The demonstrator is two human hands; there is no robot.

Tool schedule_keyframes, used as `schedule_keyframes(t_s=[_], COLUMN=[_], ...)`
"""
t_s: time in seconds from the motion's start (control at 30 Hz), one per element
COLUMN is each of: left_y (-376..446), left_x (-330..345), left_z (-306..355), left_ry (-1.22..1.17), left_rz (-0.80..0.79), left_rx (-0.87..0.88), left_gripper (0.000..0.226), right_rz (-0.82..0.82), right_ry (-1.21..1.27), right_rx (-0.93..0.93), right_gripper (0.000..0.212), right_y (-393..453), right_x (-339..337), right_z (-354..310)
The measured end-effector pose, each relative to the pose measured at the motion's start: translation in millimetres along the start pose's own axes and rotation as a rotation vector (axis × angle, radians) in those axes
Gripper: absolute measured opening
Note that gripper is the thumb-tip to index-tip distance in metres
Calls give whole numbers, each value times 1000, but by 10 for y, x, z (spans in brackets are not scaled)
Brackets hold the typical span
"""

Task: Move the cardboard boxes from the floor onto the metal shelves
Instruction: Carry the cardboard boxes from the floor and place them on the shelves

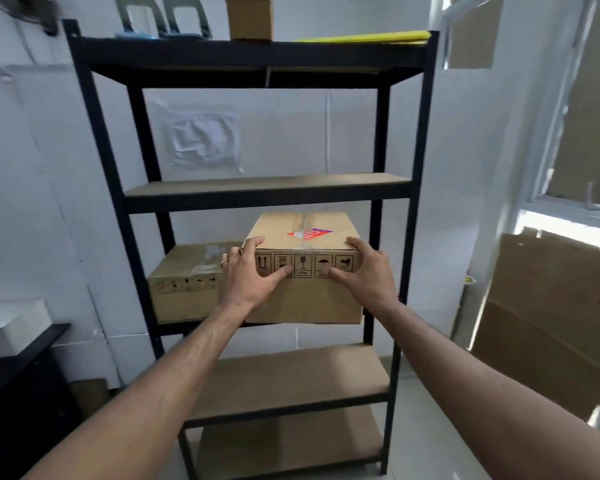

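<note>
- Cardboard box [305, 271]: sits on the middle tier of the metal shelves [267, 192], toward the right post, its front overhanging the tier's front edge; a second box [187, 282] stands just beside it on the left, farther back.
- Left hand [250, 271]: grasps the box's near left top corner, fingers curled over the top edge and thumb pressed on the front face.
- Right hand [364, 271]: grasps the near right top corner in the same way.
- Handling, as a judgement: stiff corrugated walls and a taped top seam resist squeezing; the printed symbols on the front appear to include a fragile mark, though blur makes this uncertain. Weight cannot be read. The corners and edges offer the firmest hold; the flat faces look smooth and liable to slip.
- Surface: the tier's board is flat fibreboard, which should allow the box to be slid inward.
- Room: white walls behind the shelves, flattened cardboard [548, 323] leaning to their right, a dark cabinet [18, 393] to their left.
</note>
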State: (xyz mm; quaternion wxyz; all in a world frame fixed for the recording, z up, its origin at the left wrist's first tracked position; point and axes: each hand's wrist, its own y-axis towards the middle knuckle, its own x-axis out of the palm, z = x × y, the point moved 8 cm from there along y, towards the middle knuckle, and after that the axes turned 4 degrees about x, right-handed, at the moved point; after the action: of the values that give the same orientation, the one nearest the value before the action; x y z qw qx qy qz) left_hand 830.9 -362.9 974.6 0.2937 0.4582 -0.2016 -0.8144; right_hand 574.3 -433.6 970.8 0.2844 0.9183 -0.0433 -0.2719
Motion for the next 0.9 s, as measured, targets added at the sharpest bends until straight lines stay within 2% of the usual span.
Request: schedule_keyframes(t_s=[0.43, 0.7, 0.9], left_y=[300, 671, 796], left_x=[-657, -1117, -1208], left_z=[-1431, -2248, -2662], left_ry=[101, 155, 156], left_rz=[137, 123, 86], left_rx=[-121, -109, -102], left_gripper=[94, 91, 92], right_rz=[-160, -185, -199], right_ry=[190, 256, 277], right_rx=[-70, -67, -32], right_gripper=[78, 76, 76], right_y=[315, 410, 414], right_x=[1571, 2442, 2870], right_z=[-737, -1302, -1451])
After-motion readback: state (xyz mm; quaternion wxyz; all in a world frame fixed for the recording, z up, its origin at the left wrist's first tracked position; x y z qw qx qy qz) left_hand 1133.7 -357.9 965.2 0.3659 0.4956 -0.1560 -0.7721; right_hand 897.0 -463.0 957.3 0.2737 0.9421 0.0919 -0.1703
